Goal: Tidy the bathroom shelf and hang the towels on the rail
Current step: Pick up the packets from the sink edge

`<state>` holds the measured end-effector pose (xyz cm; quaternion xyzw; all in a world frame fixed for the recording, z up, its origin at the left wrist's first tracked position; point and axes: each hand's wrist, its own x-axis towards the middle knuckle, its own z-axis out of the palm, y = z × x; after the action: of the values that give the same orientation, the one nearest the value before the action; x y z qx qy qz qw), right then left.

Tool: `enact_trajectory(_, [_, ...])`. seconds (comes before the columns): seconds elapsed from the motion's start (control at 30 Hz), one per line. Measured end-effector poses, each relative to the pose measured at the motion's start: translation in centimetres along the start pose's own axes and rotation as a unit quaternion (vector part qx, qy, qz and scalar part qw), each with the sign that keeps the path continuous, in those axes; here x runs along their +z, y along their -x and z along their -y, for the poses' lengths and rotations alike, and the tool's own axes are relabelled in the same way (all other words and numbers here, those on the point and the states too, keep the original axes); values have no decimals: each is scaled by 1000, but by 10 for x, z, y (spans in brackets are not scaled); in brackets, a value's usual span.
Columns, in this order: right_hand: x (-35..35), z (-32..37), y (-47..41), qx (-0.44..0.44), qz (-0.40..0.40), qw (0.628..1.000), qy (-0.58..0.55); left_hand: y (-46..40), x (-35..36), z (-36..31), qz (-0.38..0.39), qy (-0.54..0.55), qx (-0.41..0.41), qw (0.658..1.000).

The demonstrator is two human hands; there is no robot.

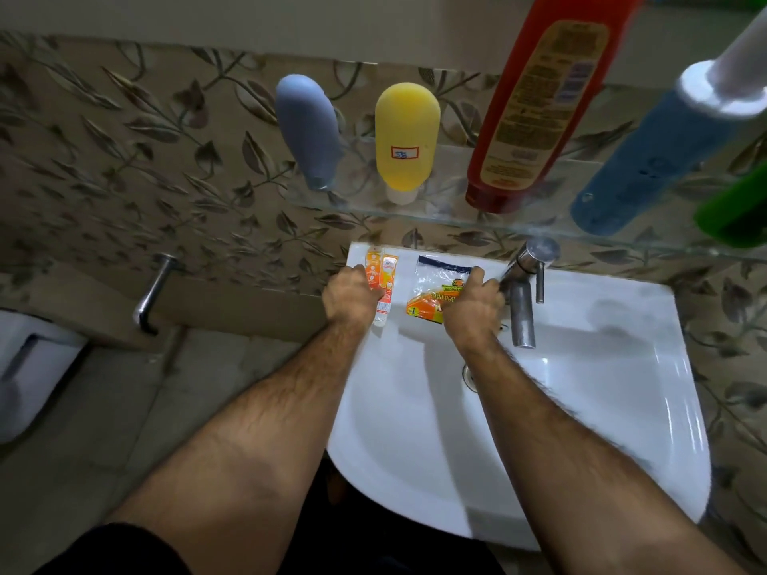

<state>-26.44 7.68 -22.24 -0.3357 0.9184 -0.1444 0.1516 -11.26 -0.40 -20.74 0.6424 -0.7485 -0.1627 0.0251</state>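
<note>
A glass shelf [373, 209] above the sink carries a grey-blue bottle [309, 130], a yellow bottle [406, 139], a red bottle [535, 105], a blue bottle with a white cap [647, 155] and a green one [734, 209] at the right edge. On the sink's back ledge lie two orange-and-white tubes [382, 280] and a clear plastic packet with an orange label [436, 290]. My left hand [350, 296] rests on the tubes, fingers curled over them. My right hand [473, 305] grips the packet's right side. No towel or rail shows.
The white sink [581, 400] fills the lower right, with a chrome tap [523, 292] just right of my right hand. A chrome wall tap [153, 292] sticks out at the left above a white toilet [29, 367]. Leaf-patterned tiles cover the wall.
</note>
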Motion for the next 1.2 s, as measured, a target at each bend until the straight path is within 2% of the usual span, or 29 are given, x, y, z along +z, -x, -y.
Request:
enact_trajectory(0.1, [1, -3, -4, -3, 9, 1000, -12, 4, 4, -1, 8, 32, -39, 999])
enact_trajectory(0.3, [-5, -8, -5, 37, 69, 985, -153, 16, 6, -3, 11, 135, -111, 985])
enact_trajectory(0.43, [-15, -7, -4, 40, 120, 968, -218, 20, 3, 2, 20, 228, -108, 968])
enact_trajectory(0.53, [-20, -3, 0, 62, 171, 929, -324, 25, -1, 10, 40, 315, -69, 946])
enact_trajectory(0.67, [-32, 6, 14, 83, 206, 873, -434, 31, -12, 32, 56, 453, -76, 887])
enact_trajectory(0.83, [-40, 31, 33, 87, 207, 857, -464, 34, -33, 63, 65, 480, -64, 873])
enact_trajectory(1.0, [-33, 75, 62, 90, 169, 864, -465, 27, -51, 107, 82, 508, -57, 856])
enact_trajectory(1.2, [-3, 145, 110, 84, 125, 856, -495, 12, -82, 198, 105, 512, -46, 851])
